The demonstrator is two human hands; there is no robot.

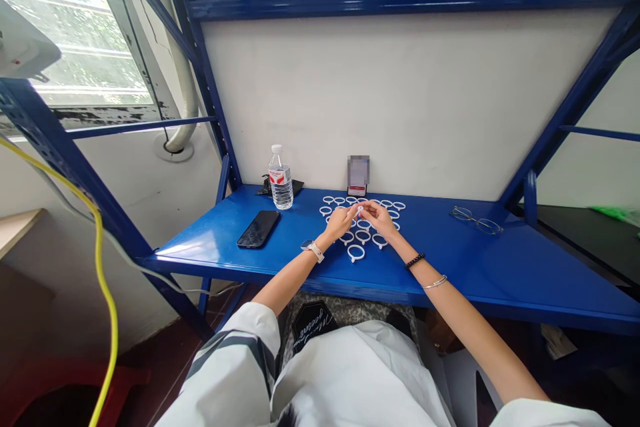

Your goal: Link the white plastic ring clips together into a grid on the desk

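Observation:
My left hand [339,223] and my right hand [379,217] meet above the blue table, fingers bent together in a pinch. Between their fingertips shows a small white plastic piece [360,209]; most of it is hidden by the fingers, so its full shape cannot be made out. Under and around both hands lie several white plastic curtain rings, each with a small eyelet. The nearest white ring [356,253] lies toward the front edge, and another white ring [380,240] rests just below my right hand.
The blue metal table [440,267] stands against a white wall. A water bottle [281,180] and black phone [259,229] are at left. A card stand [358,177] stands behind the rings. Eyeglasses [476,220] lie at right. A yellow cable [103,260] hangs at far left.

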